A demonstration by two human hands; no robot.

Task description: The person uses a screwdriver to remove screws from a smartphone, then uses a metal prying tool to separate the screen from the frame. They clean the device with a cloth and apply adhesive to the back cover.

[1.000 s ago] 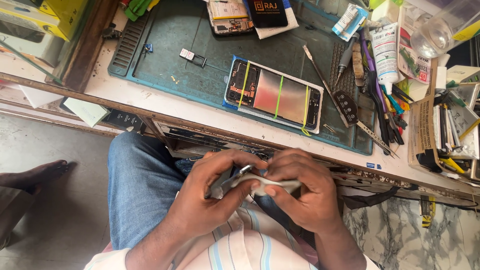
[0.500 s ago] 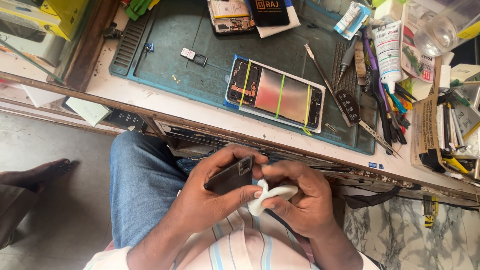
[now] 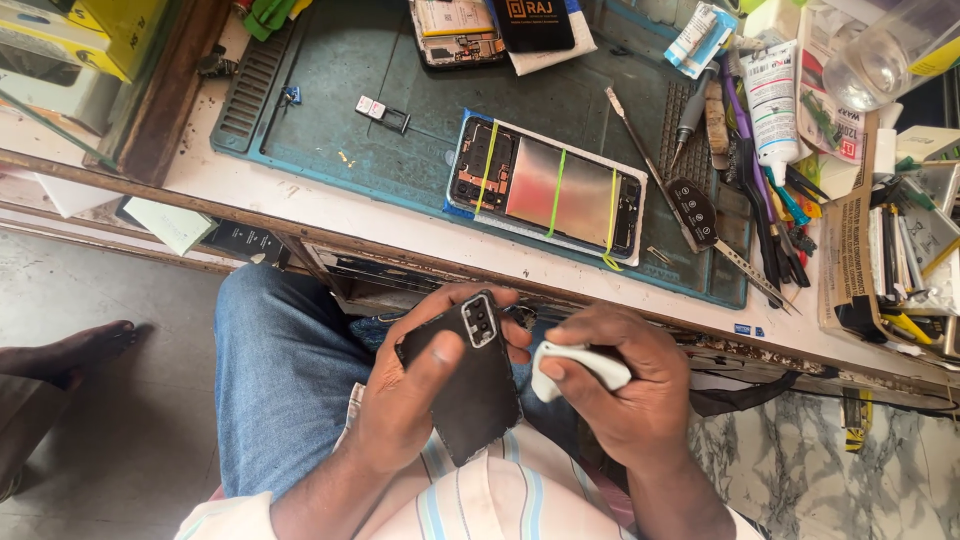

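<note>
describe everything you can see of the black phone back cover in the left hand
The black phone back cover is a thin, flat, matte dark panel, plastic by its look, with a pale, rough edge along its lower rim. Near its top sits a silver-framed camera block with small lenses. It is tilted, camera end toward the bench, above the person's lap. The left hand holds it, thumb across its face and fingers curled over the top edge. The right hand, holding a white cloth, sits beside its right edge.

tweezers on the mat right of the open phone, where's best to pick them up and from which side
Probably the wider upper end of the tweezers, coming from above with the right hand. They lie flat and slanted on the green mat, thin tip toward the bench edge; the open phone sits to one side and other tools crowd the other.
</note>
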